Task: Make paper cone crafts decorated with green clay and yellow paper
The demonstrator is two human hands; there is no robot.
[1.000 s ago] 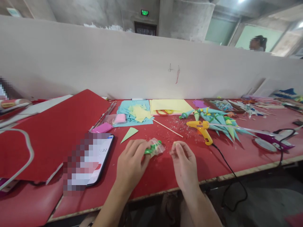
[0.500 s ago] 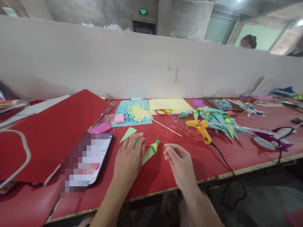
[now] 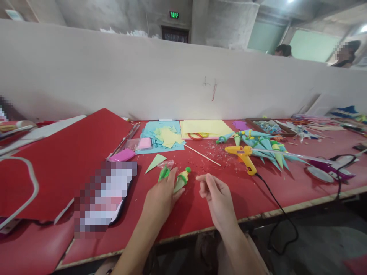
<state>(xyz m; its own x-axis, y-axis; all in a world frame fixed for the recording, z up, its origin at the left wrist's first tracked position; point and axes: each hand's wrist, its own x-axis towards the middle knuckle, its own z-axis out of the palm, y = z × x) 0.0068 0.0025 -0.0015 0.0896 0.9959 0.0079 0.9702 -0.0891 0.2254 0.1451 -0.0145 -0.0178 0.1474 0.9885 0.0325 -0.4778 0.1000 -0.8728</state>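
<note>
A small pale green paper cone figure [image 3: 180,181] with a yellow top and a green ball lies on the red table, between the fingers and thumb of my left hand [image 3: 162,194], which touches it. Just beyond those fingers is a lump of green clay [image 3: 163,173] by clear plastic wrap. My right hand [image 3: 216,193] hovers to the right of the figure with its fingertips pinched together; anything between them is too small to make out. A light green paper piece [image 3: 155,162] lies beyond my left hand.
Right of my hands is a yellow glue gun [image 3: 243,156] with a black cord, before a pile of blue-green paper cones [image 3: 265,145]. A phone [image 3: 107,196] and red board [image 3: 71,160] lie left. A thin stick [image 3: 203,155] lies ahead.
My left hand has shifted toward the figure, its thumb now beside the cone, and the green clay is uncovered. The figure has moved slightly left. The fingers of my right hand have shifted a little.
</note>
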